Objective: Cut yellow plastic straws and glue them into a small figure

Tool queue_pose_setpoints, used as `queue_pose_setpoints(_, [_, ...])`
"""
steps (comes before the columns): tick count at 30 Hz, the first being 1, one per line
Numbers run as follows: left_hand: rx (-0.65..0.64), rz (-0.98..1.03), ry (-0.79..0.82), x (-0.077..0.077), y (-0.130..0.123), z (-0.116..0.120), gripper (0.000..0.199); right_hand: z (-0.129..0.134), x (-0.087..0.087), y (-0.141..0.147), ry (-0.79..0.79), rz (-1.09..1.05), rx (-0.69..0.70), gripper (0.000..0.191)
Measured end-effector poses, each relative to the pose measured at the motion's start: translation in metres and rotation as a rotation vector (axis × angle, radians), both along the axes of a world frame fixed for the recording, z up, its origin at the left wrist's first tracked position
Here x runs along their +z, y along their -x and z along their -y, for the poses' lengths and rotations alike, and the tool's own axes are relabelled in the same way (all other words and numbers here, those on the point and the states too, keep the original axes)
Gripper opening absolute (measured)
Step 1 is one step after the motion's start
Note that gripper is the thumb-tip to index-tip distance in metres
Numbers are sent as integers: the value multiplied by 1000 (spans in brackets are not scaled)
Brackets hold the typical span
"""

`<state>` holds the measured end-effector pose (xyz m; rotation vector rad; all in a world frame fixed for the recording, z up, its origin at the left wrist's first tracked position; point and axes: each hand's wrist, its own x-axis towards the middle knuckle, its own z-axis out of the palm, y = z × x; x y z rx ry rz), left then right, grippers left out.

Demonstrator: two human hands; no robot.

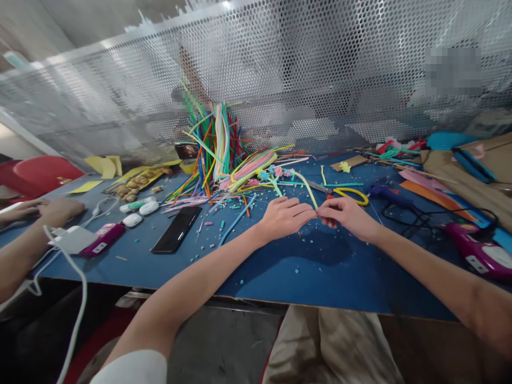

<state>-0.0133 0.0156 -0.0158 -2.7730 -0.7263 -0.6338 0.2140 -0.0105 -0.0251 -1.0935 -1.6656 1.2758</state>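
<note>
My left hand (285,216) and my right hand (352,216) meet above the blue table, fingertips almost touching. Pinched between them is the end of a pale yellow pipe cleaner (307,184), which curves up and away to the left. Both hands are closed at the fingertips; the exact grip is partly hidden by the fingers. Just behind the right hand lie scissors with yellow handles (362,196). Small pink and blue fuzzy pieces (276,172) on a light green stem sit beyond my left hand.
A large heap of coloured pipe cleaners (220,144) stands against the perforated metal screen (320,69). A black phone (176,229) lies left of my arm. On the right are a blue glue gun (388,195) and a purple power strip (480,253). Another person's hand (62,210) rests far left.
</note>
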Motion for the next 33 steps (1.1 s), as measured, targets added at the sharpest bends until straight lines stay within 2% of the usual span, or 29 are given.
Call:
queue_pose_setpoints(10, [-1, -84, -7, 12, 3, 2, 31, 1, 9, -3, 28, 13, 57, 25])
queue_pose_setpoints(16, [24, -90, -177, 9, 0, 0, 29, -3, 3, -2, -60, 47, 15, 24])
queue_pose_setpoints(26, [-18, -25, -339, 6, -1, 0, 22, -2, 4, -4, -166, 108, -22, 21])
queue_pose_setpoints(30, [-52, 129, -289, 5, -8, 3, 17, -4, 1, -5, -270, 158, -108, 21])
queue_pose_setpoints(33, [-115, 250, -69, 5, -14, 8, 17, -5, 1, -6, -362, 141, -263, 22])
